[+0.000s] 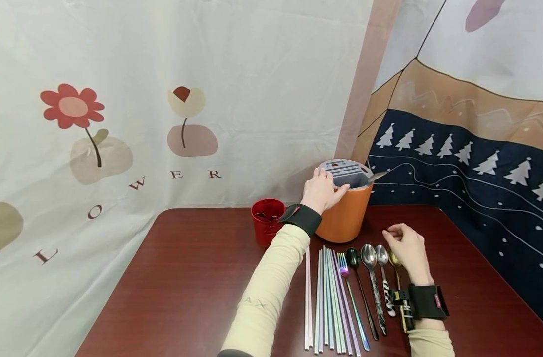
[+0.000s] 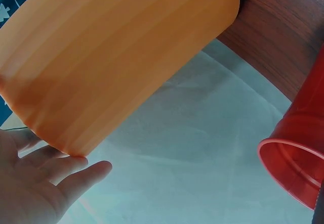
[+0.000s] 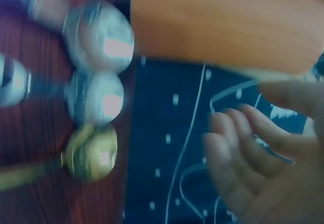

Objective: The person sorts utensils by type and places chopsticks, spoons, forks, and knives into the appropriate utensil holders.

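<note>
An orange utensil holder [image 1: 345,215] with a grey slotted top [image 1: 345,168] stands at the back of the table. My left hand [image 1: 320,191] rests at its rim with fingers spread, as the left wrist view also shows. A metal utensil end [image 1: 378,176] juts from the holder's right side. My right hand [image 1: 407,248] hovers over the gold spoon [image 1: 395,260], fingers loosely bent and holding nothing. Left of it lie two silver spoons, the larger [image 1: 368,255] and the smaller [image 1: 382,255], a black spoon [image 1: 353,258] and a rainbow-coloured fork [image 1: 343,265].
Several metallic chopsticks [image 1: 329,302] lie side by side left of the fork, with a pinkish pair [image 1: 308,302] at the row's left end. A red cup [image 1: 266,233] with dark items inside stands left of the holder. Printed curtains [image 1: 253,99] hang behind the table [image 1: 187,277].
</note>
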Demonstrator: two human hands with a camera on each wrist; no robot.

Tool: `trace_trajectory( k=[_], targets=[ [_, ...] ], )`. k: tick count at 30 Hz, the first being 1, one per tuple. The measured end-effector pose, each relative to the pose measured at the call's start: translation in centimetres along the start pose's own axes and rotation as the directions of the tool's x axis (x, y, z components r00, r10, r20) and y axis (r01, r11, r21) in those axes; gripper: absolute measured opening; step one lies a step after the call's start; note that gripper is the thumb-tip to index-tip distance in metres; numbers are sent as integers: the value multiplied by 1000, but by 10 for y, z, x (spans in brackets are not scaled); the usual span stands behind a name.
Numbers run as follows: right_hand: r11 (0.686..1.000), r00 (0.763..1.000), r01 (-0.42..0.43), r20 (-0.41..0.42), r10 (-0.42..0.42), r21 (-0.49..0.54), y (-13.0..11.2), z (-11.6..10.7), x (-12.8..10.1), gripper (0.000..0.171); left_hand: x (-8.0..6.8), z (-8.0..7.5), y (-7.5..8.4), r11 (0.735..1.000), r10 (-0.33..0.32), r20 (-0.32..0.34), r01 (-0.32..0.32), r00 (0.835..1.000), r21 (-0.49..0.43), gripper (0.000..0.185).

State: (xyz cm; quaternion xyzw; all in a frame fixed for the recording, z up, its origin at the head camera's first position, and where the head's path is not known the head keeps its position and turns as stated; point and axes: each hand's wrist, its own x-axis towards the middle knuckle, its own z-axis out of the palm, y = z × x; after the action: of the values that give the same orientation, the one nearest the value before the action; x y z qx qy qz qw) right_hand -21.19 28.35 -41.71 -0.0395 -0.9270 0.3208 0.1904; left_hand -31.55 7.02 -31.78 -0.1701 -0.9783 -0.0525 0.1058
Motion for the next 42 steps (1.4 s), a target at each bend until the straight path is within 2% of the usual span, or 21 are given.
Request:
trace_trajectory(
  k=[2, 4, 6, 11, 15, 19, 24, 32, 35, 42],
  targets=[
    [997, 988, -40, 147, 50, -71, 8, -8, 0, 36, 0, 0, 0, 1000, -1, -2, 1, 1000, 2, 72],
    [987, 952, -83, 282, 120, -140, 15, -14, 0, 37, 1, 0, -1, 1000, -2, -2, 2, 1000, 4, 72],
    [973, 907, -115, 379, 184, -198, 22, -18, -2, 33, 1, 0, 0, 1000, -3, 2, 3, 1000, 5, 72],
    [955, 834, -170, 480, 270, -242, 31, -19, -8, 25, 0, -1, 1, 1000, -4, 7, 4, 1000, 11, 72],
    [947, 802, -207, 512, 308, -246, 35, -15, -10, 23, 0, 0, 1, 1000, 0, 0, 0, 1000, 19, 72],
    [947, 791, -223, 526, 314, -230, 38, -9, -10, 18, 0, 0, 1, 1000, 1, 1, -2, 1000, 20, 71],
    [950, 790, -239, 529, 310, -201, 42, -6, -9, 12, -2, -2, 1, 1000, 2, 1, -2, 1000, 27, 71],
    [945, 790, -240, 521, 324, -224, 42, -10, -9, 16, -2, -3, 2, 1000, 3, 6, -3, 1000, 18, 71],
    [945, 800, -225, 509, 318, -236, 42, -13, -8, 15, -2, -2, 2, 1000, 0, 9, -1, 1000, 20, 72],
    [946, 841, -200, 451, 299, -256, 36, -25, -7, 19, -1, 0, 2, 1000, -3, 8, 3, 1000, 16, 72]
  ],
)
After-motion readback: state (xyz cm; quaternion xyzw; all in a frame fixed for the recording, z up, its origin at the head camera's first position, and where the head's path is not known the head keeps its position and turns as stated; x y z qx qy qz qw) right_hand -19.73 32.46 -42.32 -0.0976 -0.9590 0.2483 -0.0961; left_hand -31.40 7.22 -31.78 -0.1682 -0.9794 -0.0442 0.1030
